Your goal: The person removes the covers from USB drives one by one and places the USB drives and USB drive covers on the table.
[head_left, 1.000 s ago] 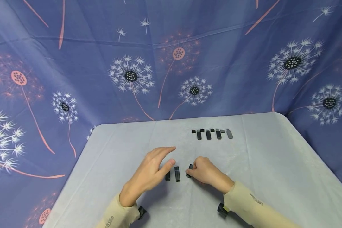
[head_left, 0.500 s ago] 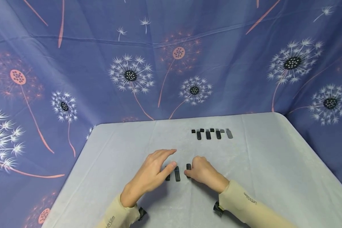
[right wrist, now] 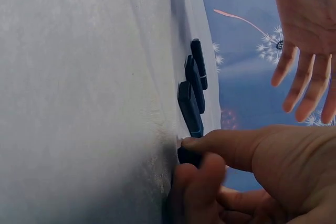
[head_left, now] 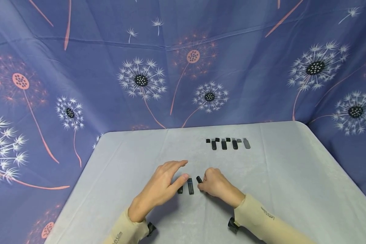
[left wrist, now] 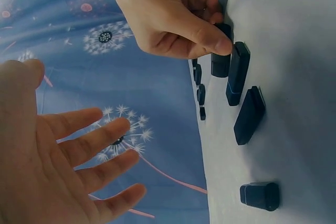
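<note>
Head view: your right hand (head_left: 221,184) pinches a black stick (head_left: 199,179) just right of the blue-banded stick (head_left: 190,187), far end angled toward it, narrow strip of cloth between. Your left hand (head_left: 160,179) is on the banded stick's left, fingers extended and relaxed, its thumb above a second stick (head_left: 180,190) (partly covered). Beyond the banded stick and to its right: three black drives (head_left: 224,145), a grey drive (head_left: 246,143) and small caps (head_left: 217,139), near the table (head_left: 292,176) far edge. A wide stretch of cloth separates that row from the banded stick; both side edges are well apart from it.

Left wrist view: left fingers straight and splayed. Your right thumb lies across the held stick, which overlaps the banded stick here (contact: can't tell from this angle). Past the banded stick come the second stick, then a third stick (left wrist: 260,196), cloth showing between.

Right wrist view: right thumb and fingers close on the held stick, mostly hiding it. The banded stick is nearest it; your left hand hangs well apart.
</note>
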Tool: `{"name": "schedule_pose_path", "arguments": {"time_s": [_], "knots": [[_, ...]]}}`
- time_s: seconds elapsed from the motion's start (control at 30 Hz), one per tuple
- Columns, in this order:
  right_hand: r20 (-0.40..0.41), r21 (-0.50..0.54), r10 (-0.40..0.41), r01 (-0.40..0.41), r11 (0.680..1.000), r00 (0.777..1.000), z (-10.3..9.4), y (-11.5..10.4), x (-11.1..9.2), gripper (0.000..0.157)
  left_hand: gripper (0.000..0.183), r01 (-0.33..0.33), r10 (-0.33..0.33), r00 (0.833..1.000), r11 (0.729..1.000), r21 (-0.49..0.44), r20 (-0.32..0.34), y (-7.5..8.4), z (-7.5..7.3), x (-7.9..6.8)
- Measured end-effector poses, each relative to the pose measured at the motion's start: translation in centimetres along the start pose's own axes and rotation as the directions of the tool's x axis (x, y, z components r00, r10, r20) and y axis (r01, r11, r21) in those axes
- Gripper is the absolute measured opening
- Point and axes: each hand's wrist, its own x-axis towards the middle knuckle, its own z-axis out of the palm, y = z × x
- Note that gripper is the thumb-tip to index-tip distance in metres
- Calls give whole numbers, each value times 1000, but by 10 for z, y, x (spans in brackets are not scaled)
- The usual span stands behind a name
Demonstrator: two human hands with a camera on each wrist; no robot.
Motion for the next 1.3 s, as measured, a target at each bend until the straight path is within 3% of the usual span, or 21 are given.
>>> {"name": "schedule_pose_path", "arguments": {"time_s": [0.27,0.43,0.6,0.97,1.17,1.3], "knots": [[-19,84,-121,122,989,992,-9,8,-10,34,47,9,-9,1000,1000,-12,13,2,2,0],[-10,129,-143,143,981,990,-27,11,-21,30,47,9,-9,1000,1000,-10,18,5,1,1],[-18,137,-214,215,967,977,-49,10,-32,24,47,-14,14,1000,1000,-28,9,9,0,4],[-91,34,-399,403,914,912,-87,-6,-60,19,46,38,-37,999,997,-64,19,3,-4,1],[-101,9,-462,466,885,881,-97,-14,-74,17,43,12,-9,999,994,-111,32,-2,-7,3],[-109,-4,-489,491,871,866,-101,-20,-82,17,38,-47,50,999,981,-190,13,6,-8,9]]}}
